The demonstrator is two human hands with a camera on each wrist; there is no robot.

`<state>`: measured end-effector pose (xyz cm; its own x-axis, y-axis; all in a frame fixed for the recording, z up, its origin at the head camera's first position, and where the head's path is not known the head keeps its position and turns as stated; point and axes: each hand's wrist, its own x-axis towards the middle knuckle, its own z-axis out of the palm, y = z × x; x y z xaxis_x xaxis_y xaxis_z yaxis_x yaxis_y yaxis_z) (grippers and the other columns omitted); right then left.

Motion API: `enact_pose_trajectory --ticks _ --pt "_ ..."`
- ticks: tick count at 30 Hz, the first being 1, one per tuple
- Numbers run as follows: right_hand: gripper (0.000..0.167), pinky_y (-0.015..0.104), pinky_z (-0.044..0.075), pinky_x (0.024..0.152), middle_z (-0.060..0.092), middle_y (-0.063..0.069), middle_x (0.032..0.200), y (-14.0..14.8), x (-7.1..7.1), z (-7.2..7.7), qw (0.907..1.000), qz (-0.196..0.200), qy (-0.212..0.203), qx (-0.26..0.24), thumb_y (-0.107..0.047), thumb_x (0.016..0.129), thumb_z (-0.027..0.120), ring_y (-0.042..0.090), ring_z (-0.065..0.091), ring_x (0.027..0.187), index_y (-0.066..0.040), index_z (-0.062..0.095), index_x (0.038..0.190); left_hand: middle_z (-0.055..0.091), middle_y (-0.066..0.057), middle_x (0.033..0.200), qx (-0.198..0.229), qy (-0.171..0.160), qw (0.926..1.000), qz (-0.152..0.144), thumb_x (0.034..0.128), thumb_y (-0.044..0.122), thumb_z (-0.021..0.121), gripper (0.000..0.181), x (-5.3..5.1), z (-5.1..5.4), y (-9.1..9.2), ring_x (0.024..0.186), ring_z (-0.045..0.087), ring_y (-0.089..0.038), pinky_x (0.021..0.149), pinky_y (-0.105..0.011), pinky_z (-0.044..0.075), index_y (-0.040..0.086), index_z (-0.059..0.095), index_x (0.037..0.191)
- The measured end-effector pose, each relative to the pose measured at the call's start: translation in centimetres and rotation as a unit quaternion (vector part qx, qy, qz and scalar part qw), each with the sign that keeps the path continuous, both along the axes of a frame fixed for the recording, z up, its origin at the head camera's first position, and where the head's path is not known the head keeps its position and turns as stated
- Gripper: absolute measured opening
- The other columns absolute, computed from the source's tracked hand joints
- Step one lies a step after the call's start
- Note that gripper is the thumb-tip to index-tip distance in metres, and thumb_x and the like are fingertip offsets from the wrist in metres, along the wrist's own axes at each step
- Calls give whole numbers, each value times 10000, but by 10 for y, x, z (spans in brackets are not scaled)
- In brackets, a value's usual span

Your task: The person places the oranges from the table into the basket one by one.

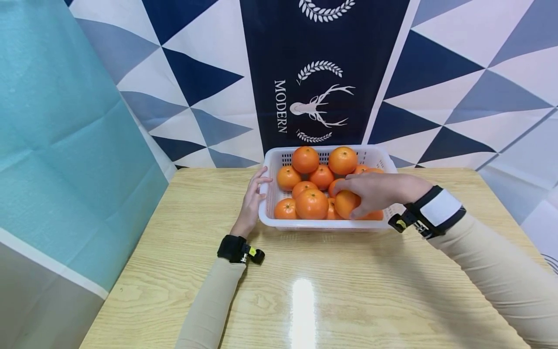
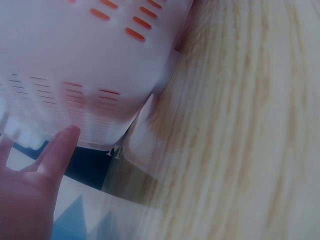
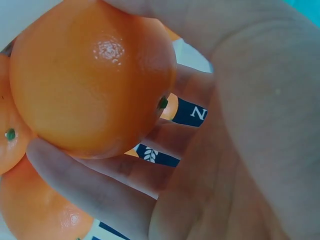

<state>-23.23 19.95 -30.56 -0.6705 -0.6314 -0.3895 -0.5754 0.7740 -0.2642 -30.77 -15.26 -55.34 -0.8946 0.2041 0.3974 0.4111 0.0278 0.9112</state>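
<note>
A white plastic basket (image 1: pixel 327 223) with slotted walls holds several oranges, some piled on others. In the basket's front right part, my right hand (image 1: pixel 375 189) grips an orange (image 1: pixel 346 206). The right wrist view shows this orange (image 3: pixel 90 80) large, with fingers curled under it and the thumb over its top; other oranges (image 3: pixel 37 200) lie against it. At the basket's left side, my left hand (image 1: pixel 250 203) rests with its fingertips at the rim. The left wrist view has that hand's fingers (image 2: pixel 60 150) fairly straight beside the slotted wall (image 2: pixel 90 107).
The basket stands at the far edge of a light wooden table (image 1: pixel 279 271). Behind it hangs a patterned cloth (image 1: pixel 218 97) with triangles and a deer print. A teal cloth (image 1: pixel 65 135) borders the table on the left.
</note>
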Motion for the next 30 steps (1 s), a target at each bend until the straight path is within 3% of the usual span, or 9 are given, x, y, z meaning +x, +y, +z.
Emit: enact_pose_trajectory --ticks 11,16,20,22,25,27,30 --pt "602 560 512 1137 702 114 1416 4 1 -3 9998 -165 -81 99 -238 932 897 313 595 1223 -183 683 1492 350 137 1833 0 47 10000 44 1007 178 498 446 3 0 10 1755 231 -150 1410 -657 207 236 678 1412" --pt "653 605 497 1181 691 131 1504 7 3 -2 9998 -193 -65 69 -258 935 890 324 599 1274 -204 670 1548 342 22 1856 -38 128 9999 12 1003 181 497 450 11 10 12 1768 228 -247 1406 -675 204 157 665 1420" --pt "677 605 499 1196 663 141 1570 8 4 0 9997 -123 15 -190 -345 958 867 325 600 1327 -201 645 1581 326 106 1861 -392 -5 9992 58 995 147 476 501 9 12 5 1773 221 -192 1420 -674 182 222 667 1452" --pt "684 618 503 1206 651 147 1590 9 4 2 9993 -96 91 -337 -390 973 856 338 603 1355 -189 636 1589 296 193 1859 -601 -94 9981 65 1011 154 477 526 3 7 -3 1774 205 -133 1425 -664 177 297 663 1482" --pt "709 657 505 1225 613 171 1638 10 5 9 9987 -102 183 -458 -448 986 849 380 597 1421 -185 623 1604 259 193 1874 -972 37 9952 84 1061 208 477 534 5 9 -11 1782 195 -151 1424 -663 195 344 624 1556" --pt "714 684 510 1213 593 174 1660 12 5 13 9984 -143 239 -482 -469 989 845 412 597 1447 -195 617 1607 242 150 1890 -1137 181 9933 72 1089 249 468 544 8 15 -14 1789 191 -188 1426 -649 207 329 583 1614" --pt "701 714 505 1214 571 172 1694 15 7 19 9979 -183 354 -512 -495 994 832 459 569 1516 -220 619 1602 235 14 1909 -1347 441 9899 12 1103 282 440 580 22 40 -11 1793 193 -272 1441 -614 192 219 527 1673"
